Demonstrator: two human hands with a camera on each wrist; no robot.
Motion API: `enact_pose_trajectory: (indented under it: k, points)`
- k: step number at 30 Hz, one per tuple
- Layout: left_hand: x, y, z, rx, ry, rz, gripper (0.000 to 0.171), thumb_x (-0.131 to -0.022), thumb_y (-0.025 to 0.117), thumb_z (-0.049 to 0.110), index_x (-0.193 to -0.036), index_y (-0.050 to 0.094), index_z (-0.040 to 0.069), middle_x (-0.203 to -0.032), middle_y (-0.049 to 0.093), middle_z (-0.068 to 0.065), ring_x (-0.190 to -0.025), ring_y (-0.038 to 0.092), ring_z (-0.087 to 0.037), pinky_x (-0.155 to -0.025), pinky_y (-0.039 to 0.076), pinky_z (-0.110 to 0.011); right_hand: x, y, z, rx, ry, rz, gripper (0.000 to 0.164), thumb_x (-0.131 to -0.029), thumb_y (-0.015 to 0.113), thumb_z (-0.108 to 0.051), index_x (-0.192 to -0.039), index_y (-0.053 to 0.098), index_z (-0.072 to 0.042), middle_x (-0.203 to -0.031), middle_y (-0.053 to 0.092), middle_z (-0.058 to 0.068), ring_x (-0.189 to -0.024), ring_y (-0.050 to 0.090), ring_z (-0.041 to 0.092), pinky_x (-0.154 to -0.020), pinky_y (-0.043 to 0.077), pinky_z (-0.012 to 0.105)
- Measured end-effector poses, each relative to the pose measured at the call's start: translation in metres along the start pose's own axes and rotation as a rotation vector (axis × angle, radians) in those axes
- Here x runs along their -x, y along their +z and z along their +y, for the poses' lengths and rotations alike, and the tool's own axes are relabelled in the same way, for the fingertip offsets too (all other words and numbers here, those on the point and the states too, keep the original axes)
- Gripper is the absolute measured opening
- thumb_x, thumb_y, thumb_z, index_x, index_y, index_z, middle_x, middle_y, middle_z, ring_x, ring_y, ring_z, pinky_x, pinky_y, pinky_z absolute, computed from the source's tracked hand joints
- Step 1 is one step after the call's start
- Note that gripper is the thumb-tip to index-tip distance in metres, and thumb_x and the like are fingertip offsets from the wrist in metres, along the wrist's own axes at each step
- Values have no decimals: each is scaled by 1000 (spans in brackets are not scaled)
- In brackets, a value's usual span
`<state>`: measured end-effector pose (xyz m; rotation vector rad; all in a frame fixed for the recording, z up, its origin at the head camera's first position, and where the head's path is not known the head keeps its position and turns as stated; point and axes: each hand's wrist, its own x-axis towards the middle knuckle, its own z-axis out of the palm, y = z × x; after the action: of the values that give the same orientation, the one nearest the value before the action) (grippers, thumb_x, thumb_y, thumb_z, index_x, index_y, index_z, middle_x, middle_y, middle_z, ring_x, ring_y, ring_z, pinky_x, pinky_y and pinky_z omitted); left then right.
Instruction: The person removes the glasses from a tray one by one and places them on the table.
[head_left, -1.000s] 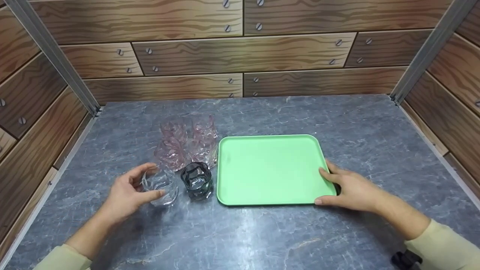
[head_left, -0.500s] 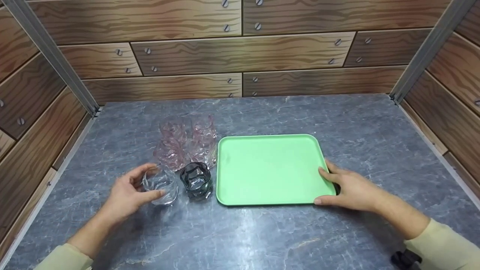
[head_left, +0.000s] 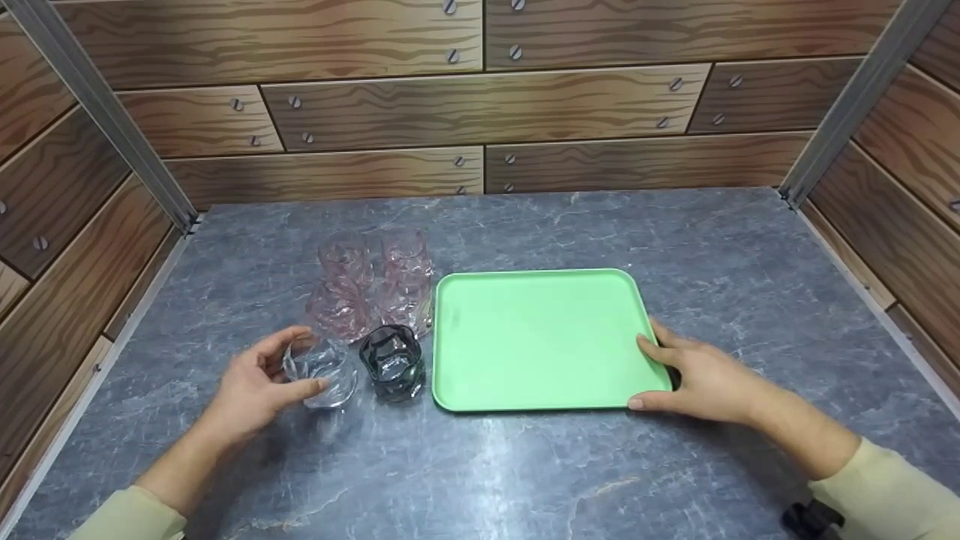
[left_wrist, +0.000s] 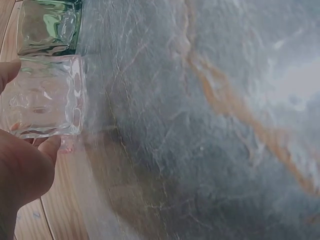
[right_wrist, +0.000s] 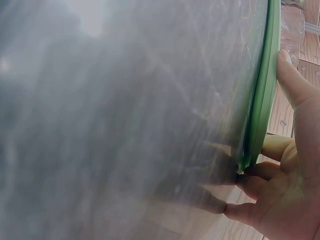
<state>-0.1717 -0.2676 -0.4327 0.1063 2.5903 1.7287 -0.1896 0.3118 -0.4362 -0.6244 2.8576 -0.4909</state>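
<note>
A clear drinking glass stands on the table's left side, with my left hand gripping it between thumb and fingers. In the left wrist view the clear glass sits upright beside the smoky dark glass. That dark glass stands just right of the clear one in the head view, between it and the light green tray. My right hand holds the tray at its near right corner, thumb along the front rim. The right wrist view shows the green tray edge between thumb and fingers.
Several pink-tinted glasses stand close together behind the clear and dark glasses, left of the tray. The grey marbled table is bounded by wood-patterned walls at the back and both sides.
</note>
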Motion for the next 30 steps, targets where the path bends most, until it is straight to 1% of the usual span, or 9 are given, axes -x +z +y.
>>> enact_pose_trajectory:
  k: [3,6,12,16,18,24,26,28,30]
  points:
    - [0,0,-1,18,-5,1,82,-81,91,4,-152,50,-2,-147,61,-19,-135,58,-30,-108,47,-19,1,0,0,3,-5,12,110,-86,68,-79,-158,45,1,-168,25,30,-142,41,59,-111,39,73]
    - [0,1,-1,27,-4,2,83,-80,92,3,-152,51,-2,-146,62,-20,-132,61,-32,-107,49,-21,1,0,0,5,-7,12,109,-86,69,-79,-157,45,1,-168,25,31,-141,41,60,-111,39,73]
    - [0,0,-3,-3,-3,-2,81,-82,91,5,-153,51,1,-147,62,-18,-136,57,-29,-107,48,-19,1,0,0,3,1,0,110,-86,68,-80,-158,44,1,-168,24,31,-142,39,60,-111,39,73]
    - [-1,-2,-3,-7,-1,-19,84,-83,91,7,-156,48,2,-150,59,-19,-137,56,-32,-108,45,-18,-1,-1,1,-4,6,-4,111,-86,67,-80,-158,43,1,-168,24,32,-144,38,59,-112,38,73]
    - [-2,-3,-3,1,-1,-32,88,-83,91,7,-158,45,1,-152,57,-20,-139,54,-33,-110,44,-21,-2,-1,2,-6,5,-8,111,-86,67,-80,-159,43,1,-168,24,32,-144,37,59,-112,38,72]
    - [-3,-10,-1,-17,13,-46,95,-84,92,12,-161,37,-3,-159,48,-25,-147,45,-40,-120,36,-40,-7,-2,4,-8,10,-13,110,-87,67,-79,-159,42,0,-168,23,31,-145,38,58,-113,39,71]
    - [-3,-12,1,-36,17,-43,96,-85,92,15,-161,37,-2,-160,46,-24,-148,44,-39,-121,34,-42,-9,-2,5,-8,9,-11,109,-87,68,-78,-159,42,0,-168,24,32,-144,38,58,-112,39,71]
    - [-2,-14,3,-48,19,-43,97,-85,92,17,-162,36,-1,-161,45,-23,-150,42,-38,-123,32,-41,-10,-2,5,-8,7,-7,108,-88,68,-77,-159,43,0,-168,24,32,-144,38,58,-112,39,71]
    - [-1,-16,8,-73,29,-33,96,-87,91,21,-162,36,0,-162,44,-23,-151,40,-37,-124,29,-42,-10,-4,5,-6,9,-1,108,-88,68,-77,-159,43,0,-168,24,32,-144,38,58,-112,39,72]
